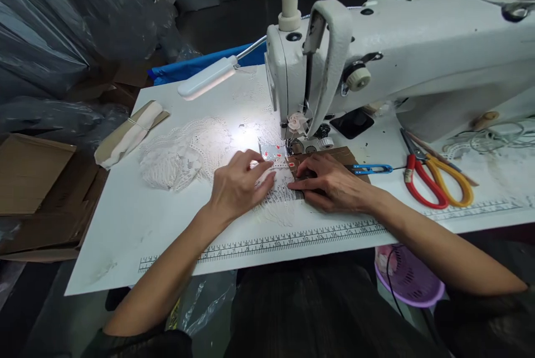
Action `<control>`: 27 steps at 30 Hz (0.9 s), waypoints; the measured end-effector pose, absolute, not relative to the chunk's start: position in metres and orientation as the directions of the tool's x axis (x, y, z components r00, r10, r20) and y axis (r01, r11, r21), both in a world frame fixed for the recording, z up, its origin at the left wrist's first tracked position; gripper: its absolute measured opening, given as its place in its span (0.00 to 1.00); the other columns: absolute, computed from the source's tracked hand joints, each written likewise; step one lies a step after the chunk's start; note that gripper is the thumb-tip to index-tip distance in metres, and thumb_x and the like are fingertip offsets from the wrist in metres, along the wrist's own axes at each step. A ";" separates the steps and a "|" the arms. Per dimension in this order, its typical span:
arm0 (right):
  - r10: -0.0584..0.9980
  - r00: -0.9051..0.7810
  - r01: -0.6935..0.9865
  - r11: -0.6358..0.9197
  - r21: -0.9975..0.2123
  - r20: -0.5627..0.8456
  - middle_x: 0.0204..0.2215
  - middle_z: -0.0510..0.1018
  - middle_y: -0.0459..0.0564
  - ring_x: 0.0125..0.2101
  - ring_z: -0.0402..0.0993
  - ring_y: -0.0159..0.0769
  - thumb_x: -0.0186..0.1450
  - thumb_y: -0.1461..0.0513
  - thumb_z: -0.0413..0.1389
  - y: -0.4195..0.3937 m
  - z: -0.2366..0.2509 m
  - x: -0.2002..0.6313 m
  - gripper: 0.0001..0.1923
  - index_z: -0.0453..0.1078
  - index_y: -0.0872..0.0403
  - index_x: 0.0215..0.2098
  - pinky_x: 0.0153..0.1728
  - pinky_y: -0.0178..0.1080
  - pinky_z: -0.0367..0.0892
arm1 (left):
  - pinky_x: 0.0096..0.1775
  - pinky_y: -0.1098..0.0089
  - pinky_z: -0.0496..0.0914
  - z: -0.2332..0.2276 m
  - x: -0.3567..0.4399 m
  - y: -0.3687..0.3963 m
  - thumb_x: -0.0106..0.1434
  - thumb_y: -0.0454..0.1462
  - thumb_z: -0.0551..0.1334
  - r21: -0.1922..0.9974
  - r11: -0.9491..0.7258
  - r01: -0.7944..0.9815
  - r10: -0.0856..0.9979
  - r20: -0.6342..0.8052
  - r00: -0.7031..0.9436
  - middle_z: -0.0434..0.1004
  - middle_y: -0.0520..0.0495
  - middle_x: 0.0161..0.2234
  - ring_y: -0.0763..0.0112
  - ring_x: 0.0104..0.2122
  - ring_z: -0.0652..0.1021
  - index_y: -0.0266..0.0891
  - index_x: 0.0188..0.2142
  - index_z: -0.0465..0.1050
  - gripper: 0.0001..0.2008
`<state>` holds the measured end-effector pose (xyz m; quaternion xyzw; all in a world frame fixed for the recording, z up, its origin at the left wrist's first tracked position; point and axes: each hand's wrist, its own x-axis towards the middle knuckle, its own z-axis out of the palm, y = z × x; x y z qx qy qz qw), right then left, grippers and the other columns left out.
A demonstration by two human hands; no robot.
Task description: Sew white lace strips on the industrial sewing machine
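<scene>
A piece of white lace (279,197) lies under the front of the sewing machine (288,85), at the needle and presser foot. My left hand (242,182) is at the lace's left side, fingers curled, with thumb and index finger closed on its edge. My right hand (332,182) rests palm down on a brown board (345,155), its fingers stretched out and the index fingertip touching the lace's right edge. Red marks show on the metal plate (270,151) by the needle. More lace (179,160) is heaped to the left, running toward the machine.
Blue thread snips (371,169) lie just right of my right hand, then red-and-orange-handled scissors (437,174). A lamp (209,77) lights the needle area. A wrapped card bundle (131,132) lies at the left edge. A printed ruler (267,247) runs along the front; a purple basket (412,280) stands below.
</scene>
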<state>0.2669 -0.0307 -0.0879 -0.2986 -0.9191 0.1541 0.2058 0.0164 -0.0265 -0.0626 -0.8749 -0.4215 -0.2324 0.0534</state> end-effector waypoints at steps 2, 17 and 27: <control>0.610 -0.735 0.491 0.780 -0.388 0.297 0.42 0.73 0.54 0.46 0.66 0.45 0.65 0.64 0.54 -0.031 -0.088 0.267 0.17 0.78 0.47 0.50 0.47 0.51 0.61 | 0.32 0.66 0.72 -0.064 0.024 -0.021 0.69 0.37 0.58 -0.063 -0.798 0.599 0.531 0.396 0.749 0.79 0.43 0.41 0.66 0.35 0.77 0.37 0.44 0.75 0.09; 0.648 -0.691 0.553 0.759 -0.344 0.321 0.45 0.70 0.58 0.47 0.64 0.47 0.67 0.63 0.53 -0.028 -0.092 0.264 0.17 0.76 0.52 0.51 0.49 0.52 0.64 | 0.42 0.56 0.66 -0.067 0.038 -0.009 0.73 0.39 0.51 -0.162 -0.779 0.606 0.603 0.070 0.794 0.70 0.33 0.58 0.54 0.45 0.74 0.32 0.57 0.68 0.19; 0.704 -0.636 0.601 0.709 -0.368 0.316 0.46 0.69 0.59 0.48 0.64 0.46 0.69 0.64 0.51 -0.027 -0.094 0.261 0.17 0.75 0.52 0.53 0.50 0.51 0.66 | 0.43 0.56 0.64 -0.064 0.033 0.003 0.74 0.41 0.49 -0.187 -0.780 0.598 0.594 0.083 0.800 0.68 0.36 0.61 0.55 0.46 0.74 0.33 0.59 0.67 0.21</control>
